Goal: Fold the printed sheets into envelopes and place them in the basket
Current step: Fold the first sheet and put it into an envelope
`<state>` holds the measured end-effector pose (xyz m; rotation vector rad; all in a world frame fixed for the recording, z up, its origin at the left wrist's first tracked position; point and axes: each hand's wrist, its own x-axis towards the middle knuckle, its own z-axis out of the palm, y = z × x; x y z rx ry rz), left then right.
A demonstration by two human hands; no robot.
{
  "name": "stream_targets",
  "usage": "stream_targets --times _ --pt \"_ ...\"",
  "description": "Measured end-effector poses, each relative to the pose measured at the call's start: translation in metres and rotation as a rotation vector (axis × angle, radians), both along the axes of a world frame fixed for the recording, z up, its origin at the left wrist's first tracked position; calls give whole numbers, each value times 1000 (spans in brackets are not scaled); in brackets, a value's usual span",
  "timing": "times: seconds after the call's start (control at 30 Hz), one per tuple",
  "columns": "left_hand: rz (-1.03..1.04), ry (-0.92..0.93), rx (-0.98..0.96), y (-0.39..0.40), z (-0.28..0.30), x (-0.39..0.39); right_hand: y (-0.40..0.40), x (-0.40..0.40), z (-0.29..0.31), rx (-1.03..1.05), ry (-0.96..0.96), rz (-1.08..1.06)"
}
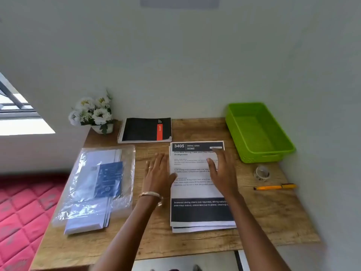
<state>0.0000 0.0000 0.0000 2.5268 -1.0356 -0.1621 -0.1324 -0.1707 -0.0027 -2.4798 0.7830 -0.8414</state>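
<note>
Lengthwise, the stack of printed sheets (199, 190) is lying mid-table, header pointing toward the wall. The left hand (158, 173) is resting flat at its left edge, fingers straight; the right hand (222, 171) is hovering over it, fingers spread, holding nothing. Envelopes (91, 194) are lying left, the green basket (257, 132) right, beyond the tape (262, 173) and pen (275, 186).
</note>
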Motion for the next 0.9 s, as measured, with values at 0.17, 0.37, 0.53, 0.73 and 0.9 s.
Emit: stream_targets --times 0.17,0.37,0.53,0.73,0.9 --pt "15 100 7 17 -21 -4 3 -30 -28 -13 93 -52" --pt "-8 124 -56 18 -33 -1 -3 -35 -37 33 180 -18" --pt "-21 49 -25 19 -38 -1 -34 -13 -22 181 109 -19" --pt "-15 71 -13 19 -34 -2 -75 33 -2 464 44 -142" --pt "-14 66 10 20 -36 -1 -84 49 5 621 -87 -169"
